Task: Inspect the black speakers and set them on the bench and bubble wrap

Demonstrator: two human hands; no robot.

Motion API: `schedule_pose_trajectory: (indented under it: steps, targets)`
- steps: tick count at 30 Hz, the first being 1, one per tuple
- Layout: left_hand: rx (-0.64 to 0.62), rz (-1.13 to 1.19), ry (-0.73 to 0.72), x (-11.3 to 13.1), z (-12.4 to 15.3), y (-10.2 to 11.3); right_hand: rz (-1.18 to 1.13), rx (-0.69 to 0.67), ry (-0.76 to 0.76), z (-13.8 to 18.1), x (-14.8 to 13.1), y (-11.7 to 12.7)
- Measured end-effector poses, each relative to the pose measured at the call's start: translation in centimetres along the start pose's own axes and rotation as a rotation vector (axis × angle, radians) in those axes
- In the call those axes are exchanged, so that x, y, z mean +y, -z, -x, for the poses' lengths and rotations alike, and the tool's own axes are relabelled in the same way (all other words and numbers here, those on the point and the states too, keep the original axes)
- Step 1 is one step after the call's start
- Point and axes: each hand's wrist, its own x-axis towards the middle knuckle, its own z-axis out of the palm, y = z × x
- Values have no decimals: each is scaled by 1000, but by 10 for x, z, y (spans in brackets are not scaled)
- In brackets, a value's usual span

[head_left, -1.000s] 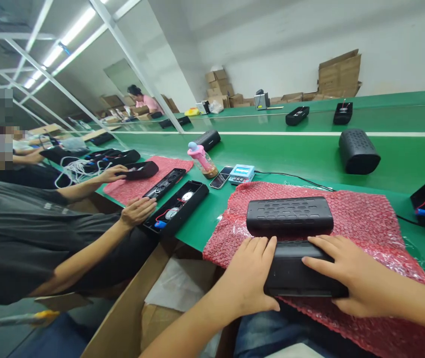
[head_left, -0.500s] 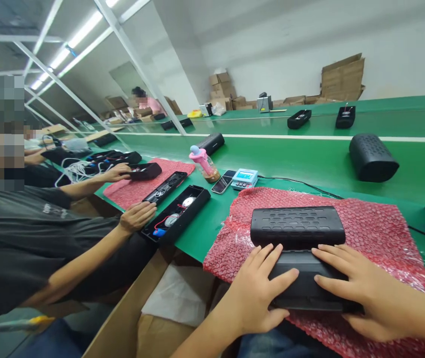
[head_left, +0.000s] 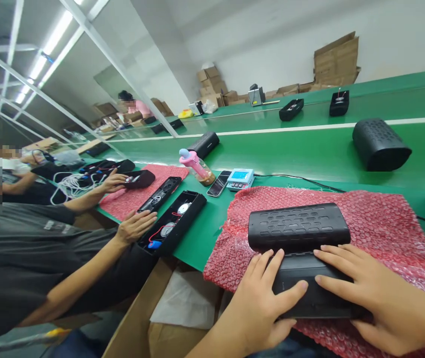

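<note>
My left hand [head_left: 263, 298] grips the left end of a smooth black speaker housing [head_left: 315, 288], with its fingers over the far edge and the thumb below. At the other end my right hand [head_left: 369, 293] holds the same housing, fingers somewhat spread on its top. Its underside is hidden. Just beyond it, close against its far edge, a second black speaker housing [head_left: 298, 226] with a raised brick pattern lies on red bubble wrap [head_left: 380, 223].
A blue-white meter [head_left: 240, 179], a phone [head_left: 219, 183] and a pink-lidded bottle [head_left: 197, 166] stand beyond the wrap. To the left, a co-worker's hand [head_left: 137, 226] rests by open speaker shells [head_left: 173, 223]. A patterned speaker [head_left: 380, 144] sits on the green conveyor [head_left: 290, 149].
The camera view has shifted slightly. Both hands keep their hold on the smooth housing, with little visible movement against the bubble wrap. The co-worker's far hand has lifted a little off the shell there.
</note>
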Motion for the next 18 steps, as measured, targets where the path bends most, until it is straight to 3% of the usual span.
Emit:
schedule_pose_trajectory:
  steps: [6, 18]
  targets:
    - [-8, -2, -7, 0, -1, 1, -26, 38, -16, 1, 0, -3]
    - [22, 4, 27, 0, 7, -3, -169, 104, -85, 22, 8, -42]
